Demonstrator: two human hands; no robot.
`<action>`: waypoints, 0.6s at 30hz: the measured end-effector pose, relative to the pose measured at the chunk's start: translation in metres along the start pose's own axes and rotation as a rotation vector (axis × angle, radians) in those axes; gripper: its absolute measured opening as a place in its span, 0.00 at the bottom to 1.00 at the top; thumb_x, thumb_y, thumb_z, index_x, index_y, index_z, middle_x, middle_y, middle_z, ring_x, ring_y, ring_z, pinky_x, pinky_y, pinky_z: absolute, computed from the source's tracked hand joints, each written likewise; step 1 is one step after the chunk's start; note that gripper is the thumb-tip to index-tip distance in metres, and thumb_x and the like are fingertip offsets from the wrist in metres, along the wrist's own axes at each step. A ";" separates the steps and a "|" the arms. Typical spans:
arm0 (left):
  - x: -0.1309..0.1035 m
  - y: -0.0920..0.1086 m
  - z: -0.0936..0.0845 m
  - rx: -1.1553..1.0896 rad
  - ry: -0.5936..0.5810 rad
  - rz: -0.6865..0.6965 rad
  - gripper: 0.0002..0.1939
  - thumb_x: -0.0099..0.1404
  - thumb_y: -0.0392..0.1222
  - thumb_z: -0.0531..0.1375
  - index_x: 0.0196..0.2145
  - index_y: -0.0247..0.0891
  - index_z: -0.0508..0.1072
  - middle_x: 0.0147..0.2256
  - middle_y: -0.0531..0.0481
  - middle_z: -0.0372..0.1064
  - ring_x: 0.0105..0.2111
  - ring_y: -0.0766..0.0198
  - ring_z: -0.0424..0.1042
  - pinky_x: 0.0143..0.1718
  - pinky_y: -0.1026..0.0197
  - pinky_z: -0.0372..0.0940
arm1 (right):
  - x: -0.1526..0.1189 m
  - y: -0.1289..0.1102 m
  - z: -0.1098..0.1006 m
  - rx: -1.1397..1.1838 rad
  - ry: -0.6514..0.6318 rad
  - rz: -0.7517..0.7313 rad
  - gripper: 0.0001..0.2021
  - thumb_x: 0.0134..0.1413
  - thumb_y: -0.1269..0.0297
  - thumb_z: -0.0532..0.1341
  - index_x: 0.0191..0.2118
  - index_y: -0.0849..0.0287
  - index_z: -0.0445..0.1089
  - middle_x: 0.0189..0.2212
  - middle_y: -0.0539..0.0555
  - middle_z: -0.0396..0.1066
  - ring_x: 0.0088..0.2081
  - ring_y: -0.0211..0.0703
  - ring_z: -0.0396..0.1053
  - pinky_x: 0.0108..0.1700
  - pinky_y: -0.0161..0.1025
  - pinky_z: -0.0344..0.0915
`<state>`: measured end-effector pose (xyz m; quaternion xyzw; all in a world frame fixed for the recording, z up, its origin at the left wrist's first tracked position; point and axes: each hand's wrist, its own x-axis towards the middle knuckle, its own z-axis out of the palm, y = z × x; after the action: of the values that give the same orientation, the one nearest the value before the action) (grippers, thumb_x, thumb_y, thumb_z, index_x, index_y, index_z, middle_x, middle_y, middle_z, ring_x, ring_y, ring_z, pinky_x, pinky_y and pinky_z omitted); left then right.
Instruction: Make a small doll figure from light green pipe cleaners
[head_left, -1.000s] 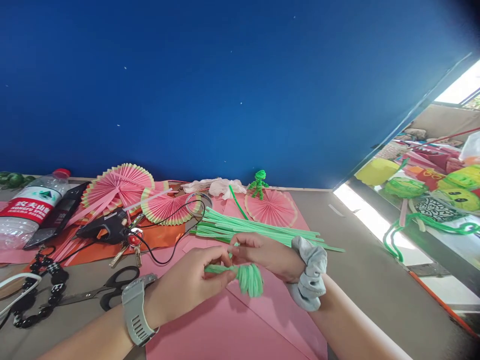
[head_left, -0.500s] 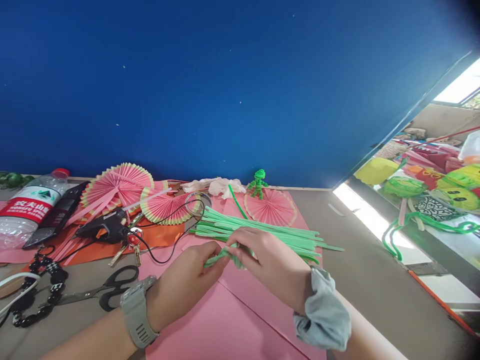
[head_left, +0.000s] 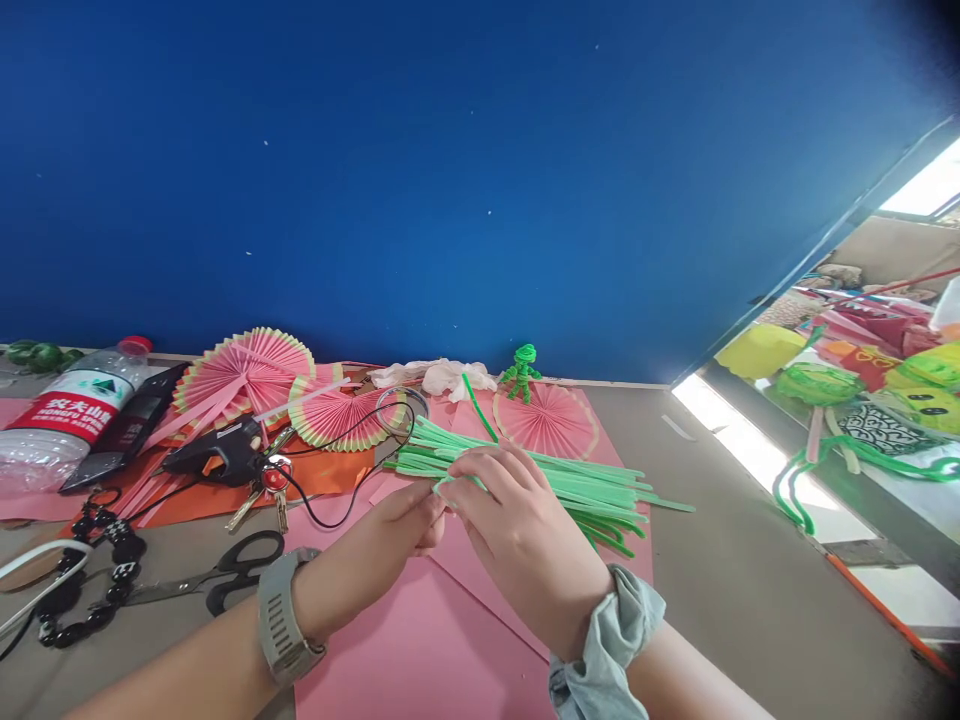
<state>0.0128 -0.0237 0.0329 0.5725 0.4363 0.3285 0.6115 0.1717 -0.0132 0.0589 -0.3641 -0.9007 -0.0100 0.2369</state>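
Observation:
Over the pink paper (head_left: 420,640), my left hand (head_left: 375,545) and my right hand (head_left: 517,530) meet at the fingertips. Both are closed in a pinch around a small light green fuzzy piece (head_left: 444,484), mostly hidden by the fingers. Just behind them lies a bundle of light green pipe cleaners (head_left: 600,480), with some darker green ones underneath. A small green figure (head_left: 523,372) of twisted pipe cleaner stands behind the bundle, beside a pink folded paper fan (head_left: 551,422).
To the left lie scissors (head_left: 240,570), a black glue gun (head_left: 217,452), keys (head_left: 279,490), a beaded bracelet (head_left: 124,560) and a plastic bottle (head_left: 67,415). A blue wall (head_left: 450,180) rises behind. Green and yellow crafts (head_left: 821,380) are at the right.
My right hand has turned over the piece and moved closer to my left fingers, covering most of the green that showed between them. The view has shifted slightly.

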 end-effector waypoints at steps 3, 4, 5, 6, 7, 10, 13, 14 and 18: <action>-0.002 0.005 0.000 -0.391 -0.050 -0.127 0.12 0.64 0.43 0.46 0.24 0.38 0.54 0.22 0.58 0.44 0.21 0.70 0.44 0.22 0.67 0.48 | -0.002 -0.001 0.001 -0.050 0.038 -0.017 0.10 0.53 0.76 0.51 0.36 0.59 0.67 0.40 0.56 0.66 0.46 0.47 0.59 0.53 0.50 0.52; -0.003 0.007 0.001 -0.512 -0.046 -0.162 0.12 0.64 0.45 0.48 0.25 0.38 0.56 0.23 0.57 0.45 0.21 0.71 0.46 0.22 0.68 0.49 | -0.002 -0.001 0.001 -0.059 0.047 -0.022 0.10 0.54 0.76 0.51 0.37 0.59 0.67 0.41 0.56 0.66 0.47 0.47 0.59 0.54 0.51 0.50; -0.004 0.010 0.002 -0.609 -0.029 -0.191 0.12 0.63 0.47 0.49 0.26 0.38 0.57 0.23 0.57 0.45 0.21 0.72 0.46 0.22 0.69 0.50 | -0.003 -0.002 0.001 -0.067 0.052 -0.028 0.11 0.54 0.75 0.51 0.39 0.59 0.67 0.42 0.56 0.66 0.48 0.47 0.58 0.55 0.51 0.49; -0.005 0.012 0.003 -0.675 -0.001 -0.213 0.13 0.63 0.49 0.50 0.27 0.37 0.58 0.23 0.58 0.46 0.21 0.72 0.47 0.22 0.69 0.50 | -0.004 -0.002 0.000 -0.075 0.056 -0.036 0.11 0.55 0.75 0.51 0.41 0.58 0.66 0.44 0.56 0.66 0.49 0.48 0.57 0.56 0.52 0.47; -0.005 0.015 0.004 -0.705 0.034 -0.234 0.14 0.62 0.51 0.51 0.27 0.37 0.58 0.22 0.58 0.46 0.20 0.73 0.47 0.21 0.70 0.50 | -0.005 -0.002 0.000 -0.083 0.061 -0.045 0.12 0.55 0.74 0.51 0.42 0.57 0.66 0.45 0.55 0.65 0.50 0.48 0.56 0.56 0.54 0.44; -0.008 0.027 0.007 -0.644 0.127 -0.290 0.18 0.60 0.53 0.52 0.23 0.37 0.57 0.21 0.58 0.45 0.19 0.73 0.47 0.21 0.69 0.50 | -0.008 -0.003 0.002 -0.091 0.098 -0.067 0.13 0.56 0.72 0.51 0.45 0.54 0.65 0.47 0.54 0.64 0.52 0.49 0.54 0.56 0.57 0.39; -0.010 0.034 0.008 -0.582 0.158 -0.267 0.18 0.61 0.52 0.51 0.20 0.38 0.54 0.20 0.58 0.44 0.19 0.73 0.48 0.22 0.68 0.51 | -0.010 -0.003 0.006 -0.008 0.160 -0.018 0.12 0.56 0.72 0.52 0.44 0.53 0.65 0.44 0.54 0.65 0.48 0.46 0.57 0.53 0.51 0.46; -0.011 0.034 0.008 -0.598 0.147 -0.246 0.18 0.62 0.51 0.50 0.20 0.38 0.53 0.20 0.58 0.43 0.19 0.73 0.47 0.22 0.68 0.51 | -0.011 -0.004 0.007 0.040 0.176 0.013 0.11 0.56 0.73 0.53 0.43 0.54 0.65 0.41 0.53 0.66 0.45 0.44 0.59 0.51 0.48 0.50; -0.009 0.024 0.006 -0.777 0.047 -0.167 0.18 0.65 0.48 0.48 0.20 0.38 0.51 0.20 0.59 0.41 0.19 0.72 0.42 0.21 0.68 0.49 | -0.010 -0.007 0.008 0.264 0.181 0.171 0.08 0.58 0.72 0.51 0.37 0.55 0.65 0.34 0.52 0.65 0.38 0.40 0.61 0.45 0.43 0.53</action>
<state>0.0173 -0.0312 0.0579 0.2533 0.3386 0.4311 0.7971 0.1694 -0.0231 0.0485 -0.4028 -0.8348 0.0956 0.3628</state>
